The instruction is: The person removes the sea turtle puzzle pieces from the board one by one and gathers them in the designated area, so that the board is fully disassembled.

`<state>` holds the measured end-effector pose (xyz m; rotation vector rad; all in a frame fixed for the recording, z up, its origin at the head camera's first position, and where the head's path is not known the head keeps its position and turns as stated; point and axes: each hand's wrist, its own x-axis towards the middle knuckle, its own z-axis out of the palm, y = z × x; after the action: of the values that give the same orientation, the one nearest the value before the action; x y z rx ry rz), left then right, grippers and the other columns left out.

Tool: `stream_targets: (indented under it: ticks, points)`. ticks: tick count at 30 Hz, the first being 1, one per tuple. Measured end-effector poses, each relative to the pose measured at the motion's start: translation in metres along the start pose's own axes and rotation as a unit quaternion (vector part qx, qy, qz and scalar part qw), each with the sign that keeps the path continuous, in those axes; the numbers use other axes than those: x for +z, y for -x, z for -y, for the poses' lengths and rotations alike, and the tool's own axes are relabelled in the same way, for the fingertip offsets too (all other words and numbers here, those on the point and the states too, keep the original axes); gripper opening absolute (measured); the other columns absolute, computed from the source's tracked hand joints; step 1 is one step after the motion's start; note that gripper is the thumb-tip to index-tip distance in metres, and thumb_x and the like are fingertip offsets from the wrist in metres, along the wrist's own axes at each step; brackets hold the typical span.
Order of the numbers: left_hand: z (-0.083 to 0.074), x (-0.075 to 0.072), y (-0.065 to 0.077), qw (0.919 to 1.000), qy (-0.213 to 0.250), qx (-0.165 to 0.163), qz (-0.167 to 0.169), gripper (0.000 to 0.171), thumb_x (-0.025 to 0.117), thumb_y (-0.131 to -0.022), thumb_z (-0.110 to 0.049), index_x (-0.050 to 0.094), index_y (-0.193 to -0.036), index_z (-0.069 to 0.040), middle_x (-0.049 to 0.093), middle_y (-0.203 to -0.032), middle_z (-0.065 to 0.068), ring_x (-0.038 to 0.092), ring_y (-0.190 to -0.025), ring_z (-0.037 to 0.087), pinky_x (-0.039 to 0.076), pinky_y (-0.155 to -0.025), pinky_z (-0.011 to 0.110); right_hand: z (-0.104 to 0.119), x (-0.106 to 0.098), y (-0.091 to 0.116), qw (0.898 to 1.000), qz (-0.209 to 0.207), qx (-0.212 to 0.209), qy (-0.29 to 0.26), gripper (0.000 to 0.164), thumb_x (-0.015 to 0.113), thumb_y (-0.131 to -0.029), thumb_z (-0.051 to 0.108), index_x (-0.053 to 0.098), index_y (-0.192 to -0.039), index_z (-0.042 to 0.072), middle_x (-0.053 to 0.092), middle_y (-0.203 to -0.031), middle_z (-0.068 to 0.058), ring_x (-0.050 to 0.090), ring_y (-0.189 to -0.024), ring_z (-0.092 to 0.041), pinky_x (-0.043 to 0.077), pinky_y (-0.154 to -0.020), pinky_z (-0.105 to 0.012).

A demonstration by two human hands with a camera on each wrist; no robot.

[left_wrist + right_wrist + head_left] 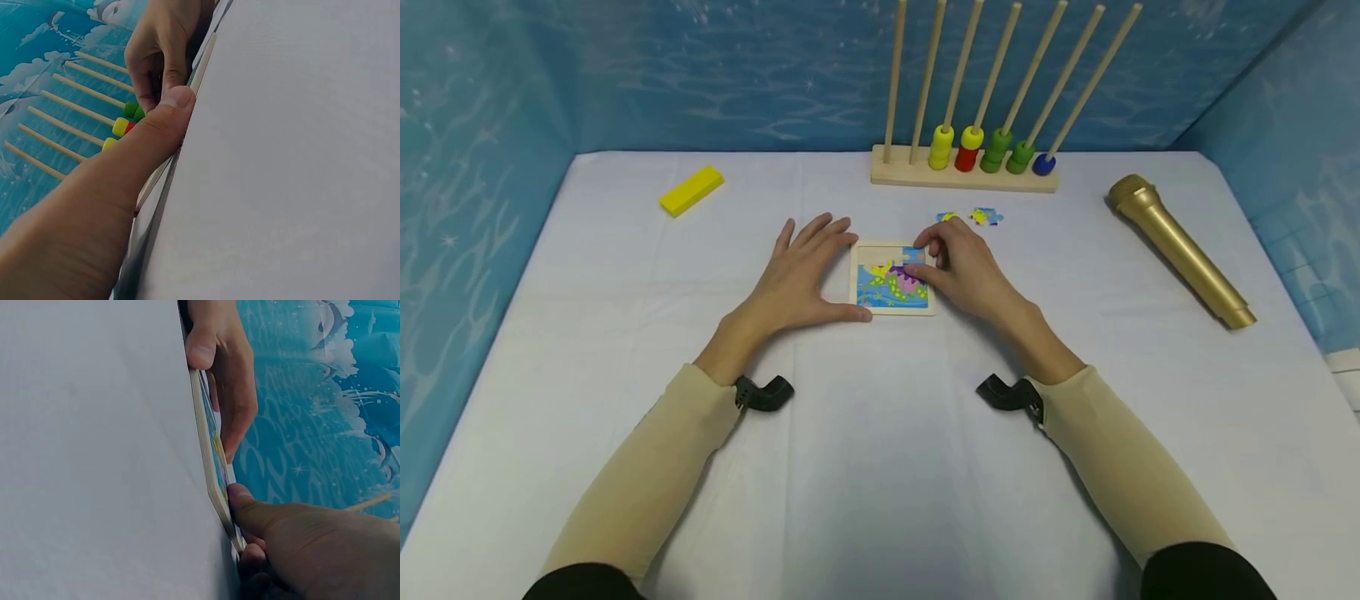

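Note:
A small wooden puzzle tray [891,312] lies on the white table, partly filled with a blue, yellow and purple picture. My left hand [797,283] holds it at the left side, thumb along the lower edge and index fingertip at the upper left corner. The other left fingers are spread beyond. At the upper right, my right hand [966,271] pinches a blue jigsaw piece [912,255] between thumb and index, over the tray. Two loose jigsaw pieces [987,217] lie just behind that hand, one partly covered. In the right wrist view, the right thumb [244,503] overlaps the tray's edge.
A wooden bead rack [962,175] with upright rods and coloured beads stands at the back. The yellow block [691,192] lies at back left, a gold microphone [1180,250] at the right. A blue patterned backdrop [715,83] rises behind the table.

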<state>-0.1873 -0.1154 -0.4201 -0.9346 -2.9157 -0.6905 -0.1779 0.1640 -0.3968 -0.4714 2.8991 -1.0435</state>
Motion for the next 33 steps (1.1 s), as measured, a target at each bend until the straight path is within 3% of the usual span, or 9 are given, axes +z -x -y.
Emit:
stream_targets:
  ticks: [6,13,19,25,29,33]
  points:
    - [0.0,-0.003,-0.002,1.0,-0.002,0.0,0.001,0.106,0.079,-0.074,-0.077,0.047,-0.157,-0.02,0.031,-0.173,0.002,0.015,-0.164,0.025,-0.001,-0.131,0.06,-0.001,-0.004,-0.003,1.0,0.013,0.006,-0.01,0.041,0.083,-0.093,0.022,0.063,-0.121,0.0,0.051,-0.103,-0.012,0.05,-0.09,-0.025,0.041,-0.078,-0.033]
    - [-0.001,-0.002,-0.002,1.0,-0.004,0.0,0.002,0.106,0.079,-0.073,-0.079,0.048,-0.157,-0.021,0.031,-0.173,0.002,0.015,-0.164,0.025,-0.001,-0.131,0.06,-0.009,-0.001,0.002,0.998,-0.024,-0.022,-0.051,0.037,0.085,-0.091,0.02,0.063,-0.116,0.004,0.057,-0.097,-0.012,0.053,-0.085,-0.023,0.04,-0.074,-0.027]
    - [-0.002,-0.001,-0.001,1.0,-0.003,0.0,0.005,0.107,0.078,-0.073,-0.079,0.048,-0.157,-0.021,0.031,-0.173,0.001,0.015,-0.164,0.025,-0.002,-0.131,0.06,-0.019,0.002,0.003,0.984,-0.07,-0.021,-0.162,0.028,0.081,-0.094,0.016,0.065,-0.114,0.003,0.07,-0.097,-0.012,0.06,-0.086,-0.016,0.047,-0.074,-0.017]
    - [-0.002,-0.001,-0.001,1.0,-0.005,-0.004,0.007,0.107,0.078,-0.073,-0.079,0.047,-0.157,-0.021,0.03,-0.174,0.001,0.015,-0.164,0.025,-0.002,-0.131,0.06,-0.02,0.0,0.001,0.968,-0.066,-0.004,-0.24,0.023,0.076,-0.098,0.009,0.066,-0.114,-0.003,0.071,-0.103,-0.018,0.07,-0.084,-0.011,0.059,-0.076,-0.018]
    - [-0.001,0.0,0.001,1.0,-0.004,-0.001,0.003,0.107,0.078,-0.073,-0.079,0.048,-0.157,-0.021,0.031,-0.173,0.002,0.015,-0.164,0.025,0.0,-0.131,0.061,-0.022,-0.008,-0.001,0.965,-0.078,-0.003,-0.249,0.022,0.075,-0.098,0.009,0.067,-0.116,-0.003,0.07,-0.101,-0.016,0.071,-0.078,-0.014,0.061,-0.071,-0.022]
    - [0.0,0.0,0.001,1.0,-0.002,0.004,0.0,0.107,0.079,-0.073,-0.078,0.048,-0.157,-0.02,0.031,-0.173,0.002,0.016,-0.164,0.025,0.0,-0.131,0.061,-0.035,-0.023,-0.002,0.964,-0.137,0.02,-0.226,0.023,0.075,-0.099,0.012,0.07,-0.117,-0.001,0.071,-0.099,-0.008,0.067,-0.081,-0.014,0.059,-0.072,-0.018]
